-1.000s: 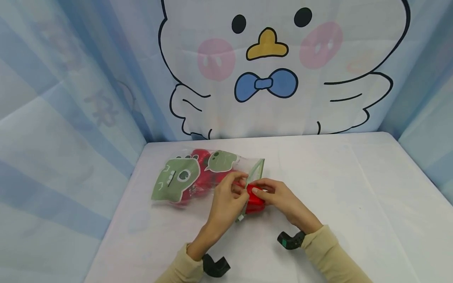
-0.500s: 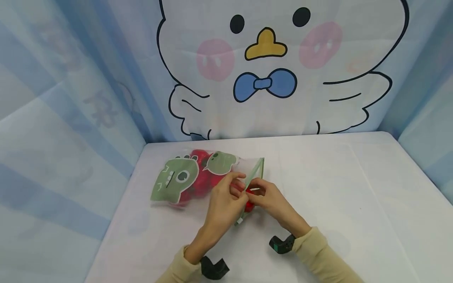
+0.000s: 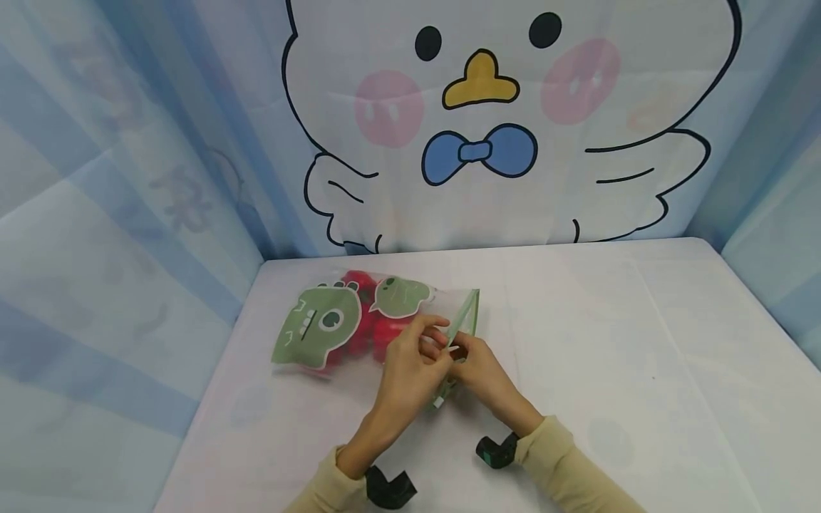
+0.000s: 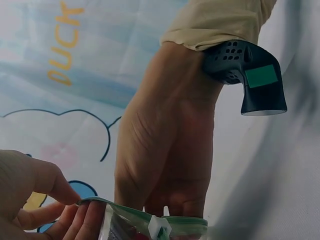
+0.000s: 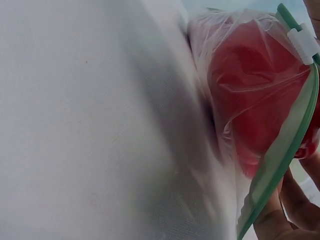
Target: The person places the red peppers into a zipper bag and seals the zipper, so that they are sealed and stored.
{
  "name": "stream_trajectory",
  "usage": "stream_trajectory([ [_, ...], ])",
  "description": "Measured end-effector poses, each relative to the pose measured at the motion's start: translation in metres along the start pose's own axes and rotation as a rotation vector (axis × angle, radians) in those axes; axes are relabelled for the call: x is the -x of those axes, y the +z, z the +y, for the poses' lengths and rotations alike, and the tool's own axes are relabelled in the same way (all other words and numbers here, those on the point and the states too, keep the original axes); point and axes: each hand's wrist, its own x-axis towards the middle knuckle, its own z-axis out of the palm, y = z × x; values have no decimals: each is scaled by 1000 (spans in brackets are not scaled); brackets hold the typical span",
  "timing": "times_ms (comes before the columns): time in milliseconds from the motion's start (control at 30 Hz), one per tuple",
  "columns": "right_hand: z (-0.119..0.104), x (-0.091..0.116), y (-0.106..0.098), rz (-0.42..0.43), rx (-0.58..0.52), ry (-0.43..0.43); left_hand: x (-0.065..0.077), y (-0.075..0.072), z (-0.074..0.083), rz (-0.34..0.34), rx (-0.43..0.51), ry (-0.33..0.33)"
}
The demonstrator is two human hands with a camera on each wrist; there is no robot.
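Note:
A clear zip bag [image 3: 321,328] printed with green cartoon figures lies on the table, with several red rounded things [image 3: 388,335] inside. At its green-edged mouth, my left hand [image 3: 410,367] pinches the rim, thumb against fingers. My right hand [image 3: 487,377] reaches into that mouth from the right, its fingertips mostly hidden by the bag and the left hand. In the right wrist view a glossy red thing [image 5: 250,90], perhaps a bell pepper, fills the bag just behind the green zip strip [image 5: 285,145]. Fingers [image 5: 300,205] show close under it.
A white zip slider [image 5: 302,45] sits on the strip. The white-covered table [image 3: 609,370] extends right of the bag. Behind stands a curtain [image 3: 487,206] with a cartoon bird. Each wrist carries a black camera mount [image 3: 497,452].
My right hand has moved left into the bag's mouth, and the red thing it held outside has gone in out of sight. My left hand keeps its pinch on the rim.

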Motion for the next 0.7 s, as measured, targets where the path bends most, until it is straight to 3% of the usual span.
stream_trajectory([
  [200, -2, -4, 4, 27, -22, 76, 0, 1, -1, 5, 5, 19],
  [467, -4, -14, 8, 55, 130, 119, 0, 2, -3, 3, 15, 18],
  [700, 2, -18, 7, 38, 106, 114, -3, 1, -6, -31, 44, 1],
])
